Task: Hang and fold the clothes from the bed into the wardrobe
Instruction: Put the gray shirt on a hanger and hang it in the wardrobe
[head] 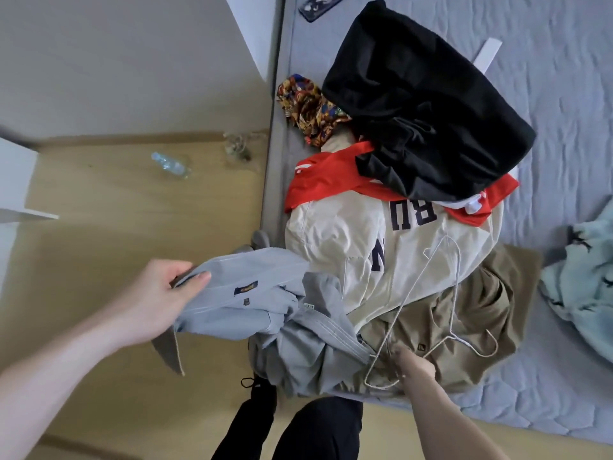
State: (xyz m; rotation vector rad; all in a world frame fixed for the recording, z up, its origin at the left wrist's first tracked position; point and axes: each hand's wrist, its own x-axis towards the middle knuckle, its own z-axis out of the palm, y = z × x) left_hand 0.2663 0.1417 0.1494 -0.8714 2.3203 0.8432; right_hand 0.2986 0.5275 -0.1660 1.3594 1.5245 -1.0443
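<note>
L hand (156, 300) grips the collar end of a pale blue-grey shirt (252, 293), thumb on top, fingers curled under the cloth, pulling it out over the wood floor (109, 207) off the bed edge. Rest of the shirt trails back onto the pile at the bed's near corner. R hand (413, 363) is down on the khaki garment (464, 327), fingers curled round the lower bar of a thin white wire hanger (441, 313), which lies across the khaki piece & the cream jacket (348, 240) w/ dark letters. Behind those: red top (325, 180), partly under a black garment (421, 104); patterned multicolour cloth (308, 107) by the bed's left edge. All on a grey quilted mattress (564, 94). Mint fleece item (583, 280) sits apart at far right. Clear plastic bottle (170, 165) lies on the floor near the wall. Person's dark trouser legs (318, 429) at bottom centre. White furniture edge (16, 184) at left; can't tell if it's the wardrobe.
</note>
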